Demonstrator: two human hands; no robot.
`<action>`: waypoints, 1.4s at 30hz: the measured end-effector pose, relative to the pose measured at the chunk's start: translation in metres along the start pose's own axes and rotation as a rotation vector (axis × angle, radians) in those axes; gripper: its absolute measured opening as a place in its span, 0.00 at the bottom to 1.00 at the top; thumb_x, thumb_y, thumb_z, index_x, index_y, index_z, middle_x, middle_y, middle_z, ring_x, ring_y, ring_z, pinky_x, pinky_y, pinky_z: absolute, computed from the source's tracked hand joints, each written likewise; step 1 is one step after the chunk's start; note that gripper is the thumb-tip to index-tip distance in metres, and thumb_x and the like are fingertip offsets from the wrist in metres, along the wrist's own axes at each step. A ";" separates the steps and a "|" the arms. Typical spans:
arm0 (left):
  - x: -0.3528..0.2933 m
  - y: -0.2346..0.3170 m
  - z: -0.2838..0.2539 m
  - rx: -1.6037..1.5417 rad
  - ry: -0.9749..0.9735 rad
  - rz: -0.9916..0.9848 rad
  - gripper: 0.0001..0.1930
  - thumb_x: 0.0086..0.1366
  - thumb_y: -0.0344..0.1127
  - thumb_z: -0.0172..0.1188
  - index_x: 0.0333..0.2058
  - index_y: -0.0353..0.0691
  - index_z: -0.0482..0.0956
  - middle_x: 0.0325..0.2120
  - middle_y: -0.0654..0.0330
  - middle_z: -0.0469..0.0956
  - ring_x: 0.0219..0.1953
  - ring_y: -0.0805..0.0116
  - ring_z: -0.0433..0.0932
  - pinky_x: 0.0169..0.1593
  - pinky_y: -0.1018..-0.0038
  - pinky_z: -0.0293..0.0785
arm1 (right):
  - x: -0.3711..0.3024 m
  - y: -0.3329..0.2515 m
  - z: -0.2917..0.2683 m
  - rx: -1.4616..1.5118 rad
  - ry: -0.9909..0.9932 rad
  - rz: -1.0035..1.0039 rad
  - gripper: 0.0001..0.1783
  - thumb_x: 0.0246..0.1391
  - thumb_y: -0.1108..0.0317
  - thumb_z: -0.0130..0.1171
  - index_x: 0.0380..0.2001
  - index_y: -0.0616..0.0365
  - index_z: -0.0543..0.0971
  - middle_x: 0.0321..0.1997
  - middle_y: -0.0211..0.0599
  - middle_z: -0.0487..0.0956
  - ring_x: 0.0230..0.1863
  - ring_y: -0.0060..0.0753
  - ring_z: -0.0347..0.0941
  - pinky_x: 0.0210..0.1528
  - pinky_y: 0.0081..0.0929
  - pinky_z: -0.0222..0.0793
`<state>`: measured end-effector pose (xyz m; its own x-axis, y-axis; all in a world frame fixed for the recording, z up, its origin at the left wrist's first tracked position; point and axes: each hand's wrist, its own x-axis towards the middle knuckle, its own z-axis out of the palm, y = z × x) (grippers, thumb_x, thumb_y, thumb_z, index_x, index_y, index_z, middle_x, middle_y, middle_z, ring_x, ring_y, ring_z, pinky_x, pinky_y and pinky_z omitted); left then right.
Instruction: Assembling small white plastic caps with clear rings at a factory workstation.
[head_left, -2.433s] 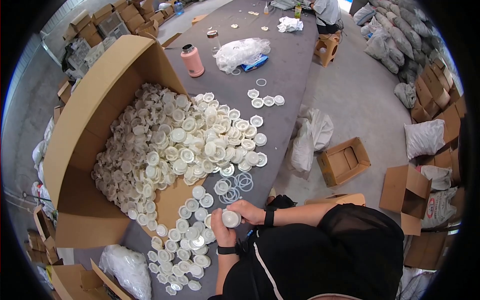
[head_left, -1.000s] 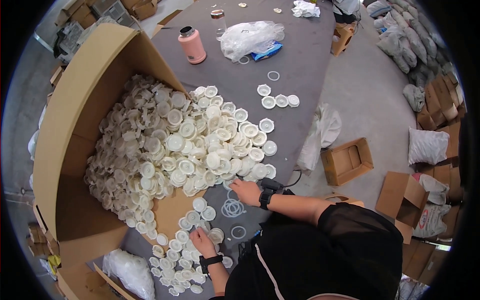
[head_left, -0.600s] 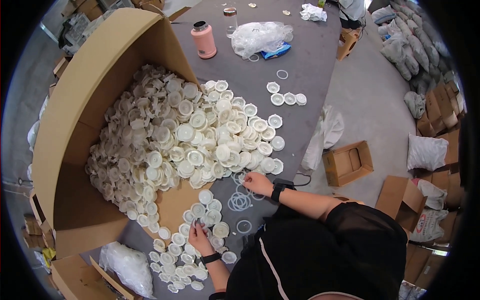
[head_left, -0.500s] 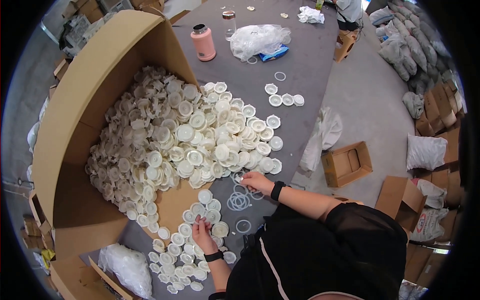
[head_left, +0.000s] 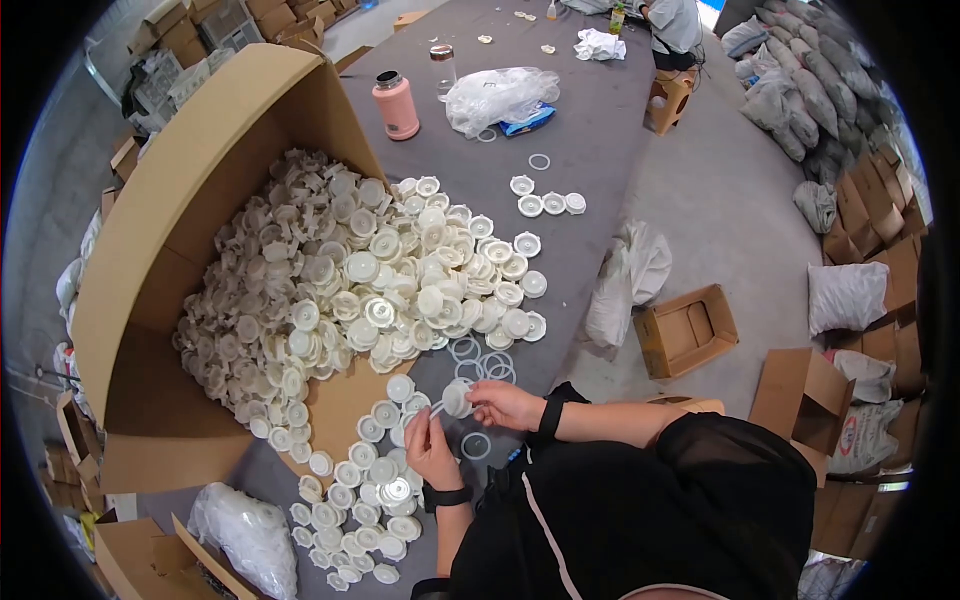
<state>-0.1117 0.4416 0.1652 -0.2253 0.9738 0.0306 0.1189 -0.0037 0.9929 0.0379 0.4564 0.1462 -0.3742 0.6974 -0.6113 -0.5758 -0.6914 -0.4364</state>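
Between the fingers of my right hand (head_left: 507,404) is a round white plastic cap (head_left: 457,400), held on its edge. Close beside it, the fingertips of my left hand (head_left: 432,455) are pinched together. A thin pale sliver shows at those fingertips, too small to name. Loose translucent rings (head_left: 497,368) lie just beyond my right hand, and a single ring (head_left: 476,446) rests on the table nearer to me. White caps (head_left: 365,500) are spread on the table left of my left hand. A large heap of caps (head_left: 330,260) spills from a tipped cardboard box (head_left: 140,250).
A pink bottle (head_left: 396,105), a clear bottle (head_left: 443,72) and a plastic bag (head_left: 500,100) stand farther back on the grey-covered table (head_left: 590,130). Several caps (head_left: 555,204) sit apart at the right. An open carton (head_left: 686,332) is on the floor. Another person (head_left: 675,30) is at the far end.
My right hand has come nearer to me from the rings and now holds a cap. My left hand has moved right, off the spread caps, to meet it. The whole view has shifted slightly.
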 end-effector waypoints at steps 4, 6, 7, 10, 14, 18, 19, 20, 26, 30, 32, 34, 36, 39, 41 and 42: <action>-0.006 0.021 -0.003 0.112 0.003 0.156 0.11 0.51 0.21 0.52 0.36 0.32 0.75 0.36 0.54 0.71 0.40 0.65 0.70 0.42 0.75 0.66 | -0.009 0.011 0.006 0.066 -0.061 0.039 0.04 0.48 0.64 0.51 0.25 0.50 0.68 0.21 0.23 0.67 0.21 0.18 0.64 0.21 0.17 0.57; -0.012 0.021 -0.010 0.243 -0.099 0.285 0.12 0.49 0.21 0.53 0.35 0.32 0.75 0.38 0.52 0.71 0.40 0.61 0.70 0.43 0.73 0.66 | -0.012 0.015 0.011 0.119 -0.125 0.076 0.05 0.48 0.63 0.51 0.25 0.50 0.69 0.23 0.24 0.68 0.21 0.19 0.64 0.22 0.18 0.58; -0.016 0.020 -0.013 0.244 -0.096 0.289 0.12 0.49 0.21 0.53 0.35 0.32 0.75 0.38 0.52 0.71 0.40 0.61 0.70 0.43 0.73 0.66 | -0.013 0.017 0.013 0.117 -0.129 0.075 0.05 0.48 0.63 0.51 0.25 0.50 0.69 0.23 0.24 0.68 0.21 0.19 0.64 0.22 0.18 0.58; -0.025 0.019 -0.018 0.315 -0.116 0.344 0.11 0.49 0.22 0.53 0.35 0.31 0.74 0.38 0.51 0.70 0.42 0.58 0.70 0.45 0.71 0.65 | -0.017 0.018 0.021 0.181 -0.192 0.043 0.06 0.48 0.62 0.51 0.24 0.50 0.69 0.23 0.24 0.69 0.21 0.19 0.64 0.23 0.18 0.58; -0.031 0.022 -0.027 0.313 -0.109 0.345 0.10 0.50 0.22 0.53 0.34 0.32 0.75 0.39 0.51 0.70 0.42 0.57 0.69 0.46 0.69 0.64 | -0.018 0.031 0.029 0.151 -0.228 0.023 0.06 0.48 0.63 0.51 0.26 0.51 0.68 0.23 0.23 0.68 0.21 0.18 0.64 0.22 0.16 0.57; -0.033 0.015 -0.037 0.286 -0.043 0.302 0.10 0.51 0.23 0.53 0.34 0.30 0.72 0.37 0.52 0.70 0.41 0.60 0.70 0.42 0.71 0.67 | -0.022 0.040 0.039 0.017 -0.199 -0.113 0.07 0.49 0.66 0.52 0.30 0.53 0.67 0.22 0.23 0.67 0.19 0.15 0.63 0.20 0.13 0.57; -0.035 0.014 -0.036 0.288 -0.035 0.303 0.10 0.51 0.23 0.53 0.34 0.30 0.72 0.37 0.52 0.70 0.41 0.60 0.70 0.42 0.71 0.67 | -0.024 0.041 0.042 0.013 -0.204 -0.110 0.07 0.49 0.66 0.52 0.30 0.53 0.67 0.22 0.23 0.67 0.19 0.15 0.63 0.20 0.13 0.57; -0.037 0.013 -0.031 -0.087 0.067 0.053 0.11 0.52 0.24 0.53 0.36 0.31 0.70 0.35 0.54 0.70 0.38 0.64 0.70 0.40 0.73 0.67 | -0.026 0.042 0.044 0.011 -0.231 -0.132 0.07 0.49 0.66 0.52 0.30 0.54 0.67 0.21 0.23 0.67 0.19 0.15 0.63 0.19 0.12 0.57; -0.033 0.014 -0.043 -0.755 -0.046 -0.477 0.12 0.56 0.31 0.50 0.40 0.35 0.67 0.31 0.60 0.71 0.30 0.75 0.71 0.34 0.83 0.67 | -0.028 0.048 0.052 -0.085 -0.266 -0.231 0.08 0.50 0.65 0.51 0.31 0.56 0.67 0.20 0.25 0.68 0.16 0.14 0.62 0.17 0.11 0.56; -0.029 0.018 -0.039 -0.917 -0.043 -0.606 0.11 0.57 0.33 0.49 0.38 0.35 0.68 0.31 0.60 0.72 0.30 0.74 0.71 0.34 0.80 0.67 | -0.032 0.049 0.056 -0.010 -0.224 -0.216 0.10 0.51 0.62 0.47 0.30 0.57 0.68 0.20 0.26 0.69 0.14 0.15 0.60 0.15 0.12 0.54; -0.029 0.027 -0.033 -0.957 0.000 -0.676 0.11 0.57 0.34 0.48 0.37 0.35 0.69 0.31 0.61 0.72 0.30 0.74 0.71 0.34 0.79 0.67 | -0.032 0.051 0.056 0.001 -0.203 -0.229 0.11 0.52 0.60 0.47 0.29 0.57 0.68 0.19 0.26 0.69 0.13 0.15 0.59 0.14 0.13 0.53; -0.030 0.032 -0.030 -0.969 0.002 -0.684 0.09 0.57 0.34 0.48 0.35 0.37 0.69 0.28 0.63 0.71 0.29 0.73 0.70 0.34 0.78 0.67 | -0.033 0.050 0.056 0.013 -0.182 -0.239 0.12 0.52 0.59 0.46 0.28 0.58 0.69 0.18 0.26 0.69 0.12 0.15 0.58 0.12 0.13 0.51; -0.029 0.024 -0.029 -0.894 0.007 -0.611 0.08 0.57 0.33 0.48 0.34 0.37 0.69 0.26 0.63 0.70 0.29 0.74 0.70 0.34 0.79 0.66 | -0.035 0.047 0.059 -0.056 -0.156 -0.237 0.14 0.52 0.58 0.45 0.22 0.57 0.70 0.15 0.25 0.67 0.09 0.15 0.56 0.11 0.13 0.50; -0.026 0.014 -0.031 -0.751 -0.050 -0.544 0.07 0.56 0.32 0.49 0.33 0.38 0.69 0.25 0.65 0.69 0.29 0.75 0.69 0.34 0.80 0.66 | -0.046 0.036 0.061 -0.306 -0.180 -0.214 0.16 0.52 0.60 0.43 0.20 0.58 0.72 0.13 0.25 0.67 0.09 0.15 0.57 0.10 0.14 0.50; -0.022 0.014 -0.030 -0.684 -0.115 -0.553 0.06 0.56 0.31 0.49 0.33 0.37 0.69 0.24 0.65 0.69 0.29 0.76 0.69 0.34 0.80 0.65 | -0.041 0.033 0.058 -0.285 -0.186 -0.167 0.16 0.52 0.59 0.43 0.19 0.58 0.72 0.12 0.25 0.67 0.09 0.15 0.57 0.09 0.14 0.51; -0.020 0.018 -0.027 -0.644 -0.118 -0.593 0.07 0.55 0.30 0.50 0.33 0.37 0.69 0.24 0.65 0.69 0.28 0.76 0.69 0.33 0.81 0.65 | -0.038 0.031 0.055 -0.266 -0.194 -0.123 0.17 0.52 0.59 0.43 0.18 0.58 0.72 0.11 0.25 0.67 0.08 0.16 0.58 0.09 0.15 0.51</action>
<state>-0.1315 0.4162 0.1856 0.0289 0.8731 -0.4868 -0.5620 0.4169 0.7144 -0.0053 0.4189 0.1920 -0.4593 0.7839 -0.4177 -0.4249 -0.6068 -0.6717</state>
